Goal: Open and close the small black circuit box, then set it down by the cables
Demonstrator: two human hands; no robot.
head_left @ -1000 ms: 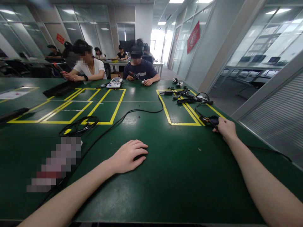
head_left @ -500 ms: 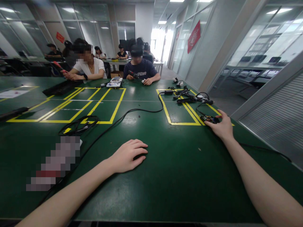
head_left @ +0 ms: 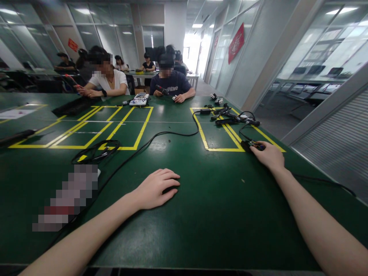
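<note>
My left hand (head_left: 156,188) lies palm down on the green table (head_left: 201,214), fingers stretched and slightly curved, covering a small dark thing I cannot make out. My right hand (head_left: 268,156) reaches to the right, fingers closed over a small black device (head_left: 249,145) with coloured wires at the corner of a yellow taped box (head_left: 221,149). A black cable runs from that device back to a pile of black cables and adapters (head_left: 230,117).
A long black cable (head_left: 161,135) crosses the table. A coil of black cable (head_left: 96,152) lies left of centre beside a blurred-out patch (head_left: 67,197). Yellow taped boxes (head_left: 115,126) mark the left. Two people (head_left: 172,84) sit at the far edge. Glass walls stand right.
My right hand shifted over the small black device, first spreading over it, now closing on it nearer the yellow tape corner. My left hand has not moved.
</note>
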